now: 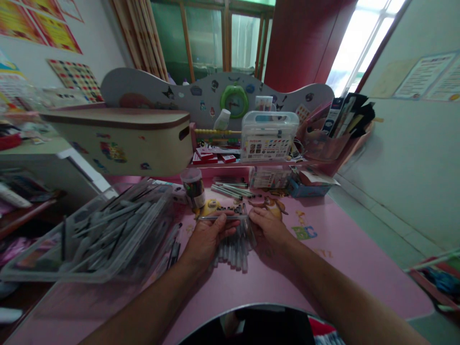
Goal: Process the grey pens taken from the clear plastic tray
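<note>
My left hand (208,237) is closed on a slim clear pen (206,218), which lies level across its fingers and points toward my right hand. My right hand (268,225) is closed by the pen's right end, with its fingertips pinched; what sits between them is blurred. Under and between both hands, a row of clear pens with dark ends (233,254) rests on the pink desk. More pens (230,190) lie behind the hands. To the left of my left forearm are several loose pens (174,251), some of them dark.
A clear plastic bin (108,275) heaped with pens stands at left. Behind are a round tub of pens (194,187), a clear case (269,136) on the shelf, a lidded cream box (132,148) and a blue box (309,189). The pink desk (359,282) stretches right.
</note>
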`<state>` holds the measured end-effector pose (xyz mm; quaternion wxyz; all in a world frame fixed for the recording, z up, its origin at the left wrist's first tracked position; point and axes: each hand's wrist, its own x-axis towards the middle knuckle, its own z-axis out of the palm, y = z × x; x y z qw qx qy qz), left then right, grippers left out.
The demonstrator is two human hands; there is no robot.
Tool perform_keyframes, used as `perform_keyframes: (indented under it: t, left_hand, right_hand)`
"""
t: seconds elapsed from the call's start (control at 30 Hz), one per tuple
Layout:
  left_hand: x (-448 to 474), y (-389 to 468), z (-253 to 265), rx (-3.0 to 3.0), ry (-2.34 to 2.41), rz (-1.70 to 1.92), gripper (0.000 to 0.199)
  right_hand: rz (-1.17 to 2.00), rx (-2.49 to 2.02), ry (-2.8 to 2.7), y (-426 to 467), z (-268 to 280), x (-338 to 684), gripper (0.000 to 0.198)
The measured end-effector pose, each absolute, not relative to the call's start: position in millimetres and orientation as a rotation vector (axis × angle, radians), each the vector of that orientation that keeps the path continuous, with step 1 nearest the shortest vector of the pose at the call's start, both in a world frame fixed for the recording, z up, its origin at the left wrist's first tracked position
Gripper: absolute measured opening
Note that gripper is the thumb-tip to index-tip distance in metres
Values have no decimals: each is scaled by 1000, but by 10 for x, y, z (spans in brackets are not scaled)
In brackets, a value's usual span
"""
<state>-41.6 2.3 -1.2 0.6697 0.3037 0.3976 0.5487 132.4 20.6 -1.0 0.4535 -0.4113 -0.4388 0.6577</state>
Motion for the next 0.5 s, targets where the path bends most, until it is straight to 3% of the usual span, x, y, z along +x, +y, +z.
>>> perform_keyframes:
  t: [0.17,0.33,0.5]
  left_hand:
    - [-414,31,-23,680,884,1252,18]
    - [-417,30,-31,677,890,1255,14]
    - [-416,31,-4,678,893,1277,12]
  right_hand:
    - [1639,-954,-995,209,-39,1310,24]
    - [1570,-1000,-951,203,-126,1255,37]
    - [1673,-971,-962,184,-39,1297,26]
